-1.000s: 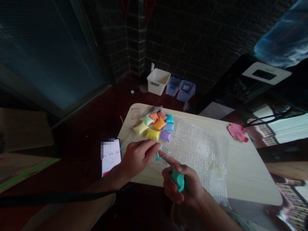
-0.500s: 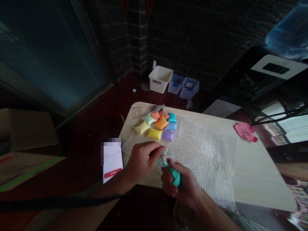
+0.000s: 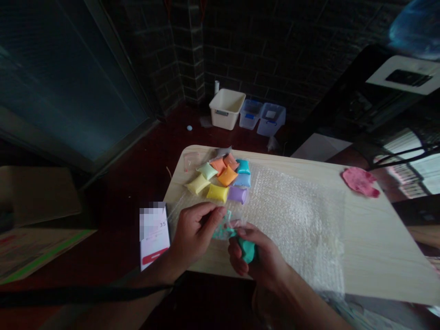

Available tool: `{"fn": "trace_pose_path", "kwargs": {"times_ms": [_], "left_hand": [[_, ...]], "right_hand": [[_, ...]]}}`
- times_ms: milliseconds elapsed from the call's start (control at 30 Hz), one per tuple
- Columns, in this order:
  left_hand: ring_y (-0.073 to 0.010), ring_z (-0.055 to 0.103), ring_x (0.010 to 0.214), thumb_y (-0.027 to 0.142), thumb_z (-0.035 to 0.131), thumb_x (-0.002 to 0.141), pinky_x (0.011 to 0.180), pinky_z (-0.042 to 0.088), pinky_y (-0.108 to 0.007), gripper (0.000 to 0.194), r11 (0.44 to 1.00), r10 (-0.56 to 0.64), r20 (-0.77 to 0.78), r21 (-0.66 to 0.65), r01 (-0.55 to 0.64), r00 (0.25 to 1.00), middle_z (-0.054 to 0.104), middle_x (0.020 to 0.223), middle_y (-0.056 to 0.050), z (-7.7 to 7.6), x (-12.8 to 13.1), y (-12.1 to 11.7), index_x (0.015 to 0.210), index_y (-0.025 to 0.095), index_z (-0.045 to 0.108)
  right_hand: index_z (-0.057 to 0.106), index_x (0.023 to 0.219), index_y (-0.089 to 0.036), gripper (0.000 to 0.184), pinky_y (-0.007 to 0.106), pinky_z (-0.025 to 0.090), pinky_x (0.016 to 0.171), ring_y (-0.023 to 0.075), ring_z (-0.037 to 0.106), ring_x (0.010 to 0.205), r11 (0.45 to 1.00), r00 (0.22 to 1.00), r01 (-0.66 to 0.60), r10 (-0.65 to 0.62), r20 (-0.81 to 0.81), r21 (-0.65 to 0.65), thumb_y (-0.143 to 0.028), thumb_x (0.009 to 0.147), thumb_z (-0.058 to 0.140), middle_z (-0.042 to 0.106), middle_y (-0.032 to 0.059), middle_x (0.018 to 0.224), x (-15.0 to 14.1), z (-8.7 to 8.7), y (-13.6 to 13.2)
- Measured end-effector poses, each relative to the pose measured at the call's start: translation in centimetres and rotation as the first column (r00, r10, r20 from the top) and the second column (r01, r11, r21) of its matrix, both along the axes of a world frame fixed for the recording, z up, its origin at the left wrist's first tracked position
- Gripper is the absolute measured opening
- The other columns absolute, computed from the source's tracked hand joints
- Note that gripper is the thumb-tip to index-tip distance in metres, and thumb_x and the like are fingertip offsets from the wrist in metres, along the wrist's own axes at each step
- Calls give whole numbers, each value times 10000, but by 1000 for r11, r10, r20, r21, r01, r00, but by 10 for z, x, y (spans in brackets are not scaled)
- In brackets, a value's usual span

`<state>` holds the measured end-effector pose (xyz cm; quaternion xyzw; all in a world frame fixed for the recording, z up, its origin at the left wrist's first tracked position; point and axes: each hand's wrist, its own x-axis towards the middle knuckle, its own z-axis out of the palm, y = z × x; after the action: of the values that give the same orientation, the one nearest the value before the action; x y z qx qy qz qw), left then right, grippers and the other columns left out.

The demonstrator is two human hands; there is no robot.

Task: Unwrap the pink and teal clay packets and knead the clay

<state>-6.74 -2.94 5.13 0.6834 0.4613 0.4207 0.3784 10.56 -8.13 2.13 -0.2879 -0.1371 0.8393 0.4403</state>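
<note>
A lump of green modelling clay (image 3: 246, 250) rests in the curled fingers of my right hand (image 3: 259, 252). Thumb and fingertips of my left hand (image 3: 197, 231) pinch a clear plastic wrapper (image 3: 222, 229) smeared with green bits. The wrapper spans the gap between my hands, and its right end meets my right thumb and fingers. Just beyond lie several small packets of coloured clay, among them a yellow packet (image 3: 217, 193), a purple packet (image 3: 237, 195) and an orange packet (image 3: 227, 176). Bubble wrap (image 3: 292, 215) spreads over the table below and to the right of them.
A flattened pink piece (image 3: 360, 181) lies at the far right of the table (image 3: 385, 238). By the left edge is a phone (image 3: 155, 238). Beyond the table, a white bin (image 3: 227, 110) and two clear boxes stand on the floor. A cardboard box (image 3: 41, 197) is at left.
My left hand has moved left, away from my right hand. The wrapper between them is now spread out more instead of bunched. The green clay stays in my right hand.
</note>
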Motion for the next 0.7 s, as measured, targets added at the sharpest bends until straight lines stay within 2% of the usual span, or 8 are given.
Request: {"fn": "trace_pose_path", "kwargs": {"times_ms": [100,167,400,533,700], "left_hand": [[-100,532,520,274,599,994,497,408,-213,304,997,17,-54,72,-14,998,570,577,38,-2,-1,2,712,176,656],[-102,588,549,234,611,986,531,434,-210,255,989,20,-80,147,-8,997,642,621,28,-2,-1,2,747,177,676],[-125,703,660,151,634,971,637,511,-209,143,934,39,-150,356,18,988,746,737,-3,-4,-1,-1,849,171,706],[-127,706,661,156,630,984,653,515,-214,143,904,61,-170,427,17,984,747,743,-14,-8,-2,1,863,161,706],[-132,690,626,179,606,1004,623,498,-229,188,886,85,-217,463,26,972,735,715,-20,-12,-2,1,845,153,702]], "right_hand": [[683,1187,-159,373,196,440,359,102,532,349,998,999,-38,38,-4,40,-309,853,756,672,-24,597,3,-4,1],[685,1227,-166,411,193,448,355,98,528,346,994,994,-93,96,-49,58,-337,862,766,666,-30,591,4,-5,-1],[733,1192,-176,343,195,474,379,86,523,368,993,981,-116,117,-153,13,-397,929,724,651,-29,609,0,0,-3],[735,1210,-190,315,200,491,393,90,534,382,993,974,-111,118,-193,44,-370,958,676,658,-18,625,0,0,-3],[715,1246,-197,316,204,514,412,110,598,411,985,967,-117,142,-210,126,-262,947,639,703,11,661,2,-9,-4]]}}
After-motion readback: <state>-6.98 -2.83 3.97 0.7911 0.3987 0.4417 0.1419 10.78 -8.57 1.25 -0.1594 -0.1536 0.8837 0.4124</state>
